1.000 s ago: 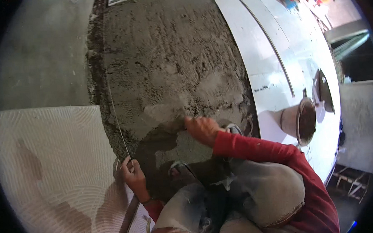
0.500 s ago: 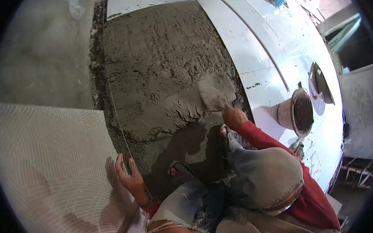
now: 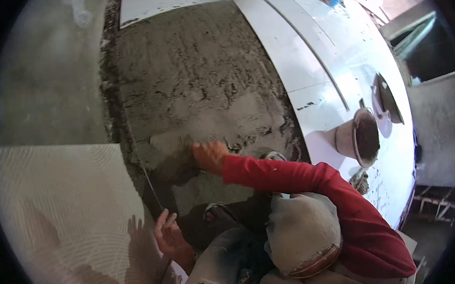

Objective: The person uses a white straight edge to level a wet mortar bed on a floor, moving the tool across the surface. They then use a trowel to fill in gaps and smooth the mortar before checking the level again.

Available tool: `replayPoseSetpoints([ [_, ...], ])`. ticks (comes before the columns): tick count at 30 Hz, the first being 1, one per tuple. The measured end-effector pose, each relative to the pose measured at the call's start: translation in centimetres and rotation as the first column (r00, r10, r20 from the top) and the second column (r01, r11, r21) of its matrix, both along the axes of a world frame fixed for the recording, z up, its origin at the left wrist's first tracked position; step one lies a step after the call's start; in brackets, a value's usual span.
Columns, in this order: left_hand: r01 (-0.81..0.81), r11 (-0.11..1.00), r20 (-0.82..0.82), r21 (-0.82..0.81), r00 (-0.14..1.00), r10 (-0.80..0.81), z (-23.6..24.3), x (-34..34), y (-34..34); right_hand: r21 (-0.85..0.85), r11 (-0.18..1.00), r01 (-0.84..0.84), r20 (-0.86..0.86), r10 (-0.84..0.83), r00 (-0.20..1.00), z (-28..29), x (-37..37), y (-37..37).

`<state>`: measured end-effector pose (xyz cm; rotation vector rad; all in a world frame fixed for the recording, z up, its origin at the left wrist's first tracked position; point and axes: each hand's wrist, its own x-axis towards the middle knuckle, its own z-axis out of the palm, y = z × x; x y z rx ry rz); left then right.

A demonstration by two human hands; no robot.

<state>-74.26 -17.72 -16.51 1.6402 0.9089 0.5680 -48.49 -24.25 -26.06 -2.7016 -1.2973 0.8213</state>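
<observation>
Low over the bed of wet grey mortar point(image 3: 182, 57), my right hand point(image 3: 210, 156) is closed on a trowel, whose blade is smeared by motion and blends into the mortar. My left hand point(image 3: 172, 239) has its fingers extended and apart, with nothing visible in it. It is beside the edge of a large tile point(image 3: 55, 202) with a combed, ridged surface at the left. A thin string point(image 3: 148, 179) runs along the mortar's left side down to near my left fingertips.
White floor tiles point(image 3: 306, 66) border the mortar on the right. On them are a mortar-stained bucket point(image 3: 344, 140), a dark rounded pan point(image 3: 389, 100), a long thin strip point(image 3: 310, 47) and a crumpled rag point(image 3: 360, 181). My foot point(image 3: 217, 213) stands in the mortar area.
My right hand has swept left across the mortar with the trowel, smoothing the surface in places. My left hand has shifted slightly right and down, still open.
</observation>
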Motion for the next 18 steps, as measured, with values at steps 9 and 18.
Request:
replayPoseSetpoints([
  [9,0.199,0.977,-0.032,0.078,0.98,-0.197,1.7,5.3,1.7,0.048,0.868,0.494,0.267,-0.488,0.831,-0.5,11.3,-16.5],
  [18,0.149,0.985,-0.067,-0.088,0.986,-0.155,0.0,3.8,0.2,0.198,0.726,0.658,0.131,-0.685,0.717,-4.7,12.1,-17.1],
])
